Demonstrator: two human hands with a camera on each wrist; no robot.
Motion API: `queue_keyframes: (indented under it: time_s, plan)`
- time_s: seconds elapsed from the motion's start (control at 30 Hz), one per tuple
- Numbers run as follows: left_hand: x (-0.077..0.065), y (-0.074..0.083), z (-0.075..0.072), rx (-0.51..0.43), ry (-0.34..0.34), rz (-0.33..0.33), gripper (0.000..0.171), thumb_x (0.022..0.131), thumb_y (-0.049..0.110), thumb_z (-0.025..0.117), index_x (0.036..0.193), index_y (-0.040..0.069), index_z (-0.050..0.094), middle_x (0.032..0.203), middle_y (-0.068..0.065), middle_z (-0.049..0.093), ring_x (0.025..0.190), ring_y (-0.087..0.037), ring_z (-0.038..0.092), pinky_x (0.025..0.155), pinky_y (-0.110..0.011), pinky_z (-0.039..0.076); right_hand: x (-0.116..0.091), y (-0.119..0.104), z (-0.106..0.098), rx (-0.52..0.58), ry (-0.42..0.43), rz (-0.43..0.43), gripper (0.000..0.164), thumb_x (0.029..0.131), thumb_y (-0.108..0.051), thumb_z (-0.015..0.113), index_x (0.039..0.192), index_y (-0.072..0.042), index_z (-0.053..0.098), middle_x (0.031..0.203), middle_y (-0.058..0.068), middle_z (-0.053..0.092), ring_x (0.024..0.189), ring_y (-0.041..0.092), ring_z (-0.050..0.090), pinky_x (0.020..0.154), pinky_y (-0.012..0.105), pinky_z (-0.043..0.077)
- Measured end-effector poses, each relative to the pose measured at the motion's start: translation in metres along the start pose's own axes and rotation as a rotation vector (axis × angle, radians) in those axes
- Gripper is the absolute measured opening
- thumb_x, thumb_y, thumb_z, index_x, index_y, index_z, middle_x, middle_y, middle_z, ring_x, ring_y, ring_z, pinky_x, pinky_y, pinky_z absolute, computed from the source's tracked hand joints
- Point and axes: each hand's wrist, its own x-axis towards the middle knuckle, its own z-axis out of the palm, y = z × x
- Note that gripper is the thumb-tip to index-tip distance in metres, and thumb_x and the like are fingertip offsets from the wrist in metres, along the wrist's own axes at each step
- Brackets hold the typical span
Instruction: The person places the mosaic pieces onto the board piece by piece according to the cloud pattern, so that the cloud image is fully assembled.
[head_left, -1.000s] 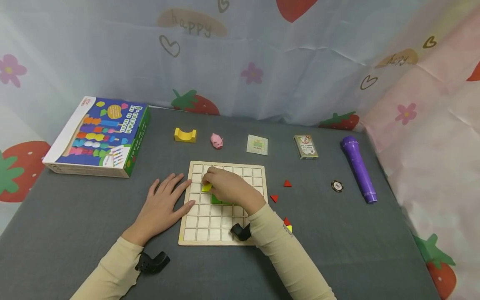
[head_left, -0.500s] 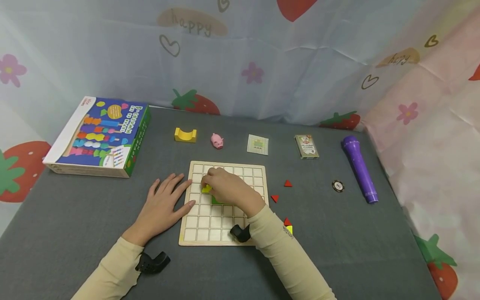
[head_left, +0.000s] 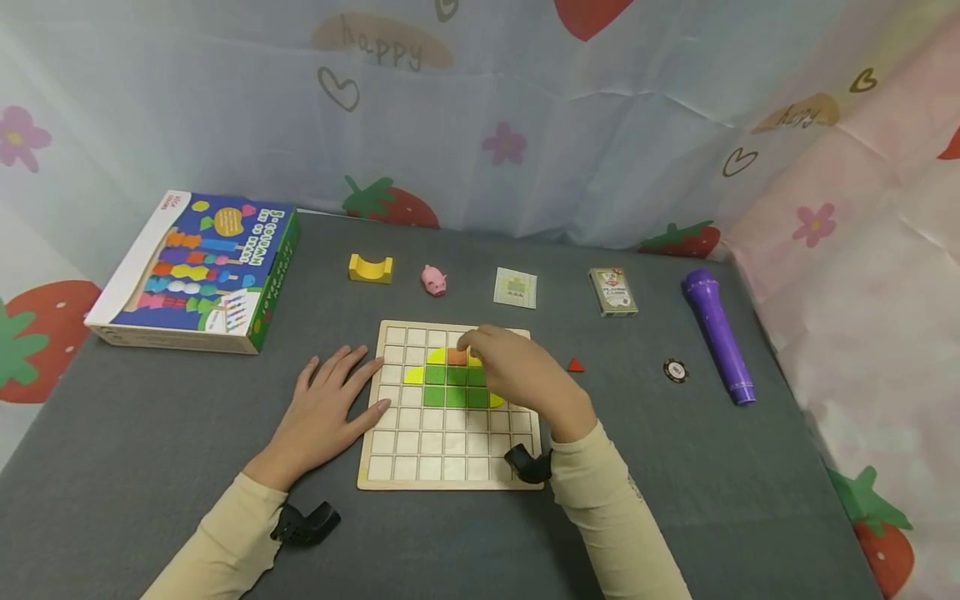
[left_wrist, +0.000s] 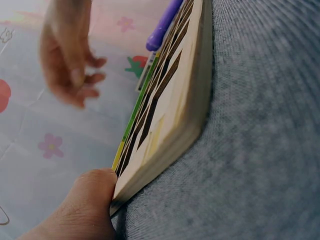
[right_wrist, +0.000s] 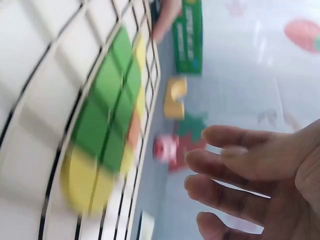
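My left hand (head_left: 318, 417) lies with spread fingers on the cloth, index and thumb tips at the left edge of the wooden grid board (head_left: 408, 468). In the left wrist view its thumb (left_wrist: 92, 192) touches the board's corner. My right hand (head_left: 521, 371) hovers over the board's right side, fingers loosely bent and holding nothing in the right wrist view. Several green square tiles (head_left: 456, 386) form two rows on the grid. A yellow curved-edge tile (head_left: 414, 375) sits at their left end, and an orange square (head_left: 457, 357) above them. More yellow tiles are partly hidden by my right hand.
A red triangle tile (head_left: 575, 366) and a poker chip (head_left: 676, 371) lie right of the board. Behind stand a yellow block (head_left: 371, 269), pink pig (head_left: 433, 281), pattern card (head_left: 515, 287) and playing-card box (head_left: 613, 292). A purple tube (head_left: 718, 337) and a game box (head_left: 198, 271) flank them.
My right hand has let go of the yellow tile at the left end and moved right, uncovering the green tiles and the orange square. My left hand has stayed in place.
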Motion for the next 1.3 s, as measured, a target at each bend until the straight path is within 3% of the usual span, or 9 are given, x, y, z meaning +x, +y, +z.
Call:
queue_keyframes:
  time_s: [0.2, 0.47, 0.87, 1.13, 1.3]
  plan:
    - [0.001, 0.000, 0.001, -0.004, 0.005, 0.006, 0.066, 0.092, 0.054, 0.054, 0.145, 0.018, 0.043, 0.150, -0.014, 0.037, 0.142, -0.035, 0.025, 0.111, -0.062, 0.012, -0.034, 0.039, -0.002, 0.048, 0.064, 0.117, 0.026, 0.098, -0.008, 0.053, 0.122, -0.006, 0.061, 0.117, 0.009, 0.064, 0.101, 0.022, 0.061, 0.087, 0.040, 0.051]
    - [-0.001, 0.000, 0.001, -0.010, 0.006, 0.005, 0.065, 0.092, 0.053, 0.055, 0.145, 0.017, 0.043, 0.149, -0.014, 0.037, 0.141, -0.035, 0.026, 0.111, -0.063, 0.012, -0.059, 0.065, 0.017, 0.081, -0.010, 0.252, 0.028, 0.090, -0.008, 0.066, 0.118, -0.005, 0.062, 0.105, 0.007, 0.062, 0.091, 0.019, 0.058, 0.078, 0.036, 0.051]
    - [0.001, 0.000, 0.002, -0.011, 0.021, 0.016, 0.065, 0.092, 0.053, 0.055, 0.145, 0.017, 0.044, 0.149, -0.014, 0.038, 0.141, -0.035, 0.026, 0.111, -0.062, 0.013, -0.072, 0.074, 0.021, 0.057, -0.020, 0.304, 0.026, 0.089, -0.011, 0.067, 0.114, -0.003, 0.062, 0.088, 0.004, 0.058, 0.077, 0.016, 0.054, 0.072, 0.035, 0.049]
    - [0.001, 0.000, 0.003, -0.006, 0.017, 0.019, 0.065, 0.091, 0.053, 0.055, 0.144, 0.017, 0.044, 0.149, -0.014, 0.038, 0.141, -0.035, 0.027, 0.111, -0.063, 0.013, -0.114, 0.066, 0.022, 0.088, -0.061, 0.452, 0.027, 0.088, -0.022, 0.071, 0.105, -0.005, 0.060, 0.076, 0.001, 0.057, 0.062, 0.013, 0.051, 0.057, 0.030, 0.043]
    - [0.000, 0.000, 0.001, -0.006, 0.011, 0.003, 0.066, 0.091, 0.053, 0.055, 0.145, 0.017, 0.043, 0.150, -0.014, 0.037, 0.141, -0.035, 0.026, 0.110, -0.063, 0.013, -0.132, 0.064, 0.030, 0.178, -0.059, 0.458, 0.031, 0.082, -0.019, 0.077, 0.100, -0.005, 0.056, 0.070, 0.001, 0.052, 0.058, 0.014, 0.047, 0.055, 0.029, 0.040]
